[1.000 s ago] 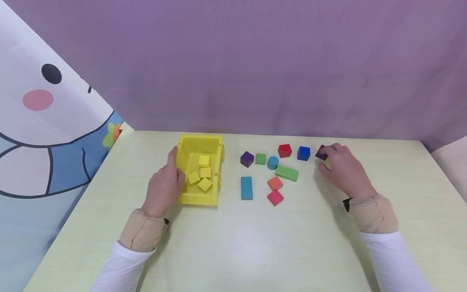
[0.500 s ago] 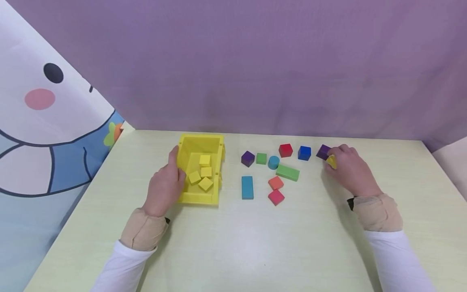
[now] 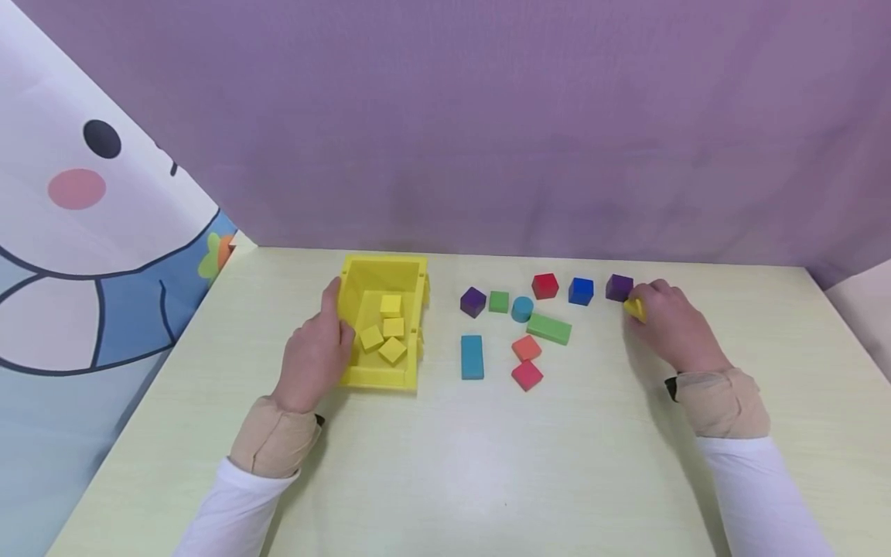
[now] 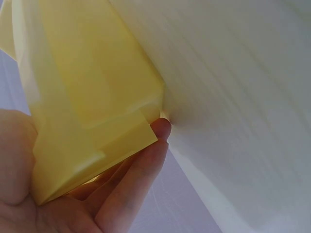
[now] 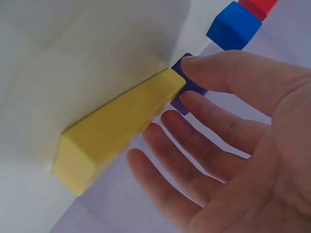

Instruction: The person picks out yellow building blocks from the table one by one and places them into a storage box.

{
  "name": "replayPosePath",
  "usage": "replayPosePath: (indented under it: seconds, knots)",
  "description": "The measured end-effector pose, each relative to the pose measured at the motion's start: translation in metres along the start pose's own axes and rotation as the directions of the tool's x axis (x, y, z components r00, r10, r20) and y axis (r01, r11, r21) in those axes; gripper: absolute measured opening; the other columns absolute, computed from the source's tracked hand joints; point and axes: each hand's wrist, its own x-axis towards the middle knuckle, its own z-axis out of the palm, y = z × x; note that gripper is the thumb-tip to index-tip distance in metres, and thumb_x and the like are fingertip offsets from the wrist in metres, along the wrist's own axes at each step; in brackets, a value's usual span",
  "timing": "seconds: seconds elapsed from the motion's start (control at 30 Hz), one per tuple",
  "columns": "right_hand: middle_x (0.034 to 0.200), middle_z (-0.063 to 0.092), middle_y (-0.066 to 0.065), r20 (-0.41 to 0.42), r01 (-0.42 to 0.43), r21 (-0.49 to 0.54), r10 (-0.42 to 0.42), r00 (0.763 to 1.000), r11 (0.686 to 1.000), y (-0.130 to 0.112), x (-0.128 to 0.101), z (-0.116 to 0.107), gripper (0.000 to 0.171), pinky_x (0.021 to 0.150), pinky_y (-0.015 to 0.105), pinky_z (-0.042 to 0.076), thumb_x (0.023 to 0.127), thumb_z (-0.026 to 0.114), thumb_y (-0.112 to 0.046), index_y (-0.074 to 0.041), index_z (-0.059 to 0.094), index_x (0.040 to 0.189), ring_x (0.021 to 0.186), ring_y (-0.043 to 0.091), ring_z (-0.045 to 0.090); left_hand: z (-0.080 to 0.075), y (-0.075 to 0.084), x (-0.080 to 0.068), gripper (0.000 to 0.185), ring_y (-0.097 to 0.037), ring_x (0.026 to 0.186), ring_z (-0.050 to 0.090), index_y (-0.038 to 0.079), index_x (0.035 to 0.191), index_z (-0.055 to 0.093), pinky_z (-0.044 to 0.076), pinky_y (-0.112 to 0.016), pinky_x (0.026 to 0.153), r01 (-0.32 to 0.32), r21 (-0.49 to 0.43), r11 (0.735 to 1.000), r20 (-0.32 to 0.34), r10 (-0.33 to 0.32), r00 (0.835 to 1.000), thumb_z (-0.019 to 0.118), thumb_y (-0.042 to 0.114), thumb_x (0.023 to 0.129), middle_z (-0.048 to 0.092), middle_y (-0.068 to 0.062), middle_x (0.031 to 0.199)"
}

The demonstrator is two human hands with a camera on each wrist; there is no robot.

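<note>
We steadied the open yellow plastic bin with our left hand, fingers curled round its left wall. Four small yellow foam cubes already lay inside it. Our right hand rested on the pale table at the far right, its fingers relaxed and spread around the flat yellow foam block; whether they actually gripped it, we could not tell. That block lay on the table just beside the purple foam cube. We judged it the last yellow piece outside the bin.
</note>
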Motion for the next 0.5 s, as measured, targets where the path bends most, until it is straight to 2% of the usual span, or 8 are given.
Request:
replayPosePath:
  seconds: [0.5]
  knots:
    - [0.115,0.051,0.035,0.07,-0.049,0.012,0.049,0.996,0.999,0.0084,0.0011,0.0035,0.04,0.082,0.063,0.048,0.087,0.066,0.004,0.014,0.052,0.123,0.098,0.05,0.054,-0.0002,0.0002,0.0002,0.061,-0.021,0.042,0.037,0.001,0.153,0.024,0.028,-0.033,0.041,0.006,0.003,1.0,0.006,-0.006,1.0,0.042,0.005,0.095,0.043,-0.006,0.053]
